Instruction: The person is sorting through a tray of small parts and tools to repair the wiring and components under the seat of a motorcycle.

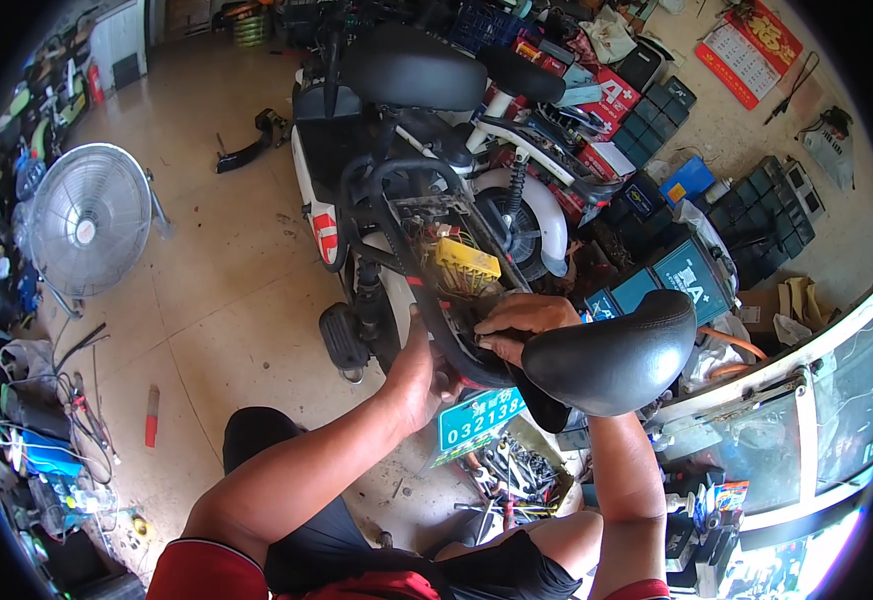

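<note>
An electric scooter [396, 240] stands before me with its under-seat compartment open, showing wires and a yellow finned box [466, 262]. My left hand [426, 380] is at the left rear of the black frame rail [430, 320], fingers curled around its underside beside a teal license plate [478, 430]. My right hand [526, 325] reaches into the compartment's rear end, fingers bent together on something I cannot make out. A black backrest pad [606, 355] hangs over my right wrist and hides part of that hand. Below the plate is a box of tools [511, 475].
A silver floor fan [86, 228] stands left, near cables and clutter [76, 420]. More scooters [416, 70] are behind. Batteries [681, 290] and boxes crowd the right, beside a curved glass cabinet [766, 430]. A loose black part [246, 150] and red-grey object [152, 415] lie on the floor.
</note>
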A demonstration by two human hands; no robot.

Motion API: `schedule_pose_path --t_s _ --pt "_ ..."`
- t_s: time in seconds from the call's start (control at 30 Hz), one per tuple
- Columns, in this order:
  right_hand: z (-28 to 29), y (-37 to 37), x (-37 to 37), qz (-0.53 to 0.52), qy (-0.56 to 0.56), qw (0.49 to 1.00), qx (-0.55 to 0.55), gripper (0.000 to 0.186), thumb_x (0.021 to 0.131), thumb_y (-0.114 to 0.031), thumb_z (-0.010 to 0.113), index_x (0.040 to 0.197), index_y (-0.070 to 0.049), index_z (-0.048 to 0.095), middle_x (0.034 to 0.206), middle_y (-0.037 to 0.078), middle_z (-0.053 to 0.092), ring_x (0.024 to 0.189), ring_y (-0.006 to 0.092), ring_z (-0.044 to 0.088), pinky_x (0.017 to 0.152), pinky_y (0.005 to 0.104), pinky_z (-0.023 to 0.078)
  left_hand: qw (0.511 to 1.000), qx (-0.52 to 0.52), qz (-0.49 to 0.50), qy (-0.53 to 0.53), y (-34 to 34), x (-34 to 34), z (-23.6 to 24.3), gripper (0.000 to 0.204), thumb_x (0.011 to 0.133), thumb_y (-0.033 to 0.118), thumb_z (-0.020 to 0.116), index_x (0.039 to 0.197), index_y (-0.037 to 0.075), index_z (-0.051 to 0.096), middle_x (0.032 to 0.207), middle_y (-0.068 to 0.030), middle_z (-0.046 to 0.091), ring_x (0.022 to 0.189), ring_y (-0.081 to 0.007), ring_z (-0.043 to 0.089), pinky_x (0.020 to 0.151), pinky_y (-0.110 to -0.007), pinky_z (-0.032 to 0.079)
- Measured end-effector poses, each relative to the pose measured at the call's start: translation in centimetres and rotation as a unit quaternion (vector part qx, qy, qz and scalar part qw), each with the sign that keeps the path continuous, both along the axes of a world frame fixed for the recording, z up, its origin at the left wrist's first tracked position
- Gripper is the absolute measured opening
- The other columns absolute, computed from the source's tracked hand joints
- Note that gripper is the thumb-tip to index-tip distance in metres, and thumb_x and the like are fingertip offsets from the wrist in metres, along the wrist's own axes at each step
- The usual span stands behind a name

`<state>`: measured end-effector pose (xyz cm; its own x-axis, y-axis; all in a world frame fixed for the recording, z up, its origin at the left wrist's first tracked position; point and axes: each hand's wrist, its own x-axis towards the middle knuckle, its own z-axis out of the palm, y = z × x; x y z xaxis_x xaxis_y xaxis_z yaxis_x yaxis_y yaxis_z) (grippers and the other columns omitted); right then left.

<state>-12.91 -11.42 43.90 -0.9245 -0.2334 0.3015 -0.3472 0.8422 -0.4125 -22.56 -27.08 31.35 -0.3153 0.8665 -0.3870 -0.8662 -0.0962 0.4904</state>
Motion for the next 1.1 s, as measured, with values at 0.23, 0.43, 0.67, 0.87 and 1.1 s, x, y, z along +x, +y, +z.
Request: schedule_pose_path --t_s 0.23,0.43,0.67,0.87,1.1 --pt "-1.0 0.7 0.7 0.021 0.040 0.999 0.010 0.019 0.084 -0.008 0.078 0.101 -0.001 0.078 0.097 0.015 0.073 0.093 0.0303 0.071 0.084 0.0390 0.058 1.000 0.013 -0.001 -0.005 -0.1 0.3 0.4 0.086 0.097 0.084 0.023 0.110 0.008 0.062 0.087 -0.0053 0.062 0.064 -0.0111 0.049 0.047 -0.025 0.032" --pt "-0.3 -0.6 1.0 -0.012 0.055 0.998 0.034 0.018 0.084 -0.010 0.079 0.100 -0.003 0.078 0.097 0.014 0.074 0.095 0.0296 0.072 0.087 0.0382 0.058 1.000 0.012 -0.010 -0.023 -0.1 0.2 0.3 0.086 0.096 0.084 0.024 0.110 0.008 0.061 0.087 -0.0047 0.060 0.066 -0.0108 0.048 0.048 -0.026 0.032" --pt "-1.1 0.5 1.0 -0.005 0.047 0.998 0.029 0.018 0.083 -0.010 0.079 0.100 -0.005 0.078 0.098 0.012 0.074 0.095 0.0288 0.071 0.089 0.0384 0.058 1.000 0.002 -0.009 -0.016 -0.1 0.1 0.4 0.084 0.098 0.083 0.023 0.109 0.008 0.060 0.087 -0.0059 0.060 0.065 -0.0111 0.048 0.047 -0.025 0.033" --pt "-1.3 0.7 0.7 -0.001 0.044 0.998 0.040 0.016 0.083 -0.010 0.078 0.098 -0.005 0.077 0.096 0.012 0.073 0.095 0.0286 0.071 0.088 0.0377 0.058 1.000 0.016 0.000 -0.007 -0.2 0.1 0.2 0.082 0.099 0.081 0.023 0.111 0.008 0.060 0.088 -0.0069 0.061 0.062 -0.0116 0.048 0.046 -0.025 0.033" --pt "-0.3 0.2 0.6 0.005 0.020 0.999 0.037 0.014 0.086 -0.010 0.078 0.098 -0.004 0.077 0.096 0.013 0.073 0.093 0.0288 0.071 0.086 0.0381 0.058 1.000 0.006 -0.003 -0.011 -0.1 0.1 0.4 0.082 0.099 0.081 0.023 0.112 0.009 0.060 0.090 -0.0073 0.061 0.063 -0.0116 0.049 0.046 -0.025 0.033"
